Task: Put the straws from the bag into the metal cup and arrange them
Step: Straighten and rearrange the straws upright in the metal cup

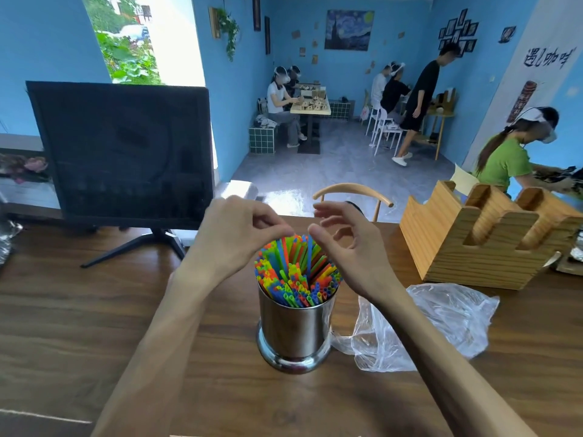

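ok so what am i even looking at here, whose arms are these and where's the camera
The camera sits on a person's head, looking forward and down, so the arms are that person's own. The left hand and right hand hover over coloured straws standing in a metal cup on a wooden table. The fingers are loosely curled near the straw tips; whether they pinch any is unclear. A crumpled plastic bag lies right of the cup, a wooden holder behind it, a monitor to the left.

one metal cup [295, 329], one bag [441, 320], two hands
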Action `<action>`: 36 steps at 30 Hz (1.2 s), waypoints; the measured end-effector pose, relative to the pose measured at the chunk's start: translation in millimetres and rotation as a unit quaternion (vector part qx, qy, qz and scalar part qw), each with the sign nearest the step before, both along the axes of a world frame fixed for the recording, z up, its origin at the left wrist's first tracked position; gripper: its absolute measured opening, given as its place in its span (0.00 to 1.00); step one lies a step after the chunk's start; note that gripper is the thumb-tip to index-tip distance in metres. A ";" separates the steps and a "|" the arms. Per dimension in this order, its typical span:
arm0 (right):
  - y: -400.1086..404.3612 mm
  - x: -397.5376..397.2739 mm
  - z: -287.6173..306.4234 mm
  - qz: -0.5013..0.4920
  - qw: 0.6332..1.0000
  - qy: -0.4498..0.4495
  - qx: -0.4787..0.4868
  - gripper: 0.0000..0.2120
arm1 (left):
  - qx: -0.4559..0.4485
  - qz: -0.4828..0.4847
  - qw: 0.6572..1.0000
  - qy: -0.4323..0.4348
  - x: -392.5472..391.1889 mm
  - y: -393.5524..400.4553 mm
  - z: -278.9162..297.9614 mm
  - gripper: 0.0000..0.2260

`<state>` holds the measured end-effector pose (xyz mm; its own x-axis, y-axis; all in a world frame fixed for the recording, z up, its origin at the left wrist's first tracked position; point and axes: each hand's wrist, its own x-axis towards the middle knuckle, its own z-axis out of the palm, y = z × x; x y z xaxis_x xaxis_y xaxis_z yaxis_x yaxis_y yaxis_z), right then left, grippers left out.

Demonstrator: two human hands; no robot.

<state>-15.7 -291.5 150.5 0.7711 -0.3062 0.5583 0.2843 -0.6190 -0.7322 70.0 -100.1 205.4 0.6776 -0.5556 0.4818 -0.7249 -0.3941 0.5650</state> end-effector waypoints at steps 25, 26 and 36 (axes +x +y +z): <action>-33.0 -1.4 51.9 0.166 0.896 -0.005 0.412 0.11 | -0.400 -0.027 0.892 0.209 -4.7 11.1 -7.1 0.05; -33.8 -0.2 52.6 0.157 0.892 -0.013 0.423 0.10 | -0.374 -0.034 0.897 0.233 -4.9 7.9 -18.0 0.05; -20.4 6.2 48.7 0.090 0.964 -0.073 0.239 0.05 | -0.071 -0.021 0.995 0.072 -8.6 -0.9 -57.7 0.10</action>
